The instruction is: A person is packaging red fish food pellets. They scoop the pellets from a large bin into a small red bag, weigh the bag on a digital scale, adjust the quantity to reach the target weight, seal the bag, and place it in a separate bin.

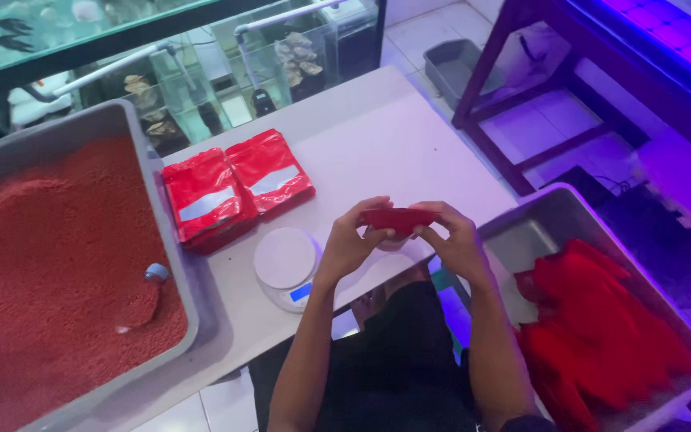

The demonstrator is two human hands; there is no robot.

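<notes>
Both hands pinch one red pouch, long axis three-to-nine o'clock: left hand clamps its nine end, right hand its three end.

A white rectangular counter carries a big grey plastic tub of red granules at the left, filled red foil pouches stacked mid-counter, and a round white kitchen scale near its front edge.
</notes>
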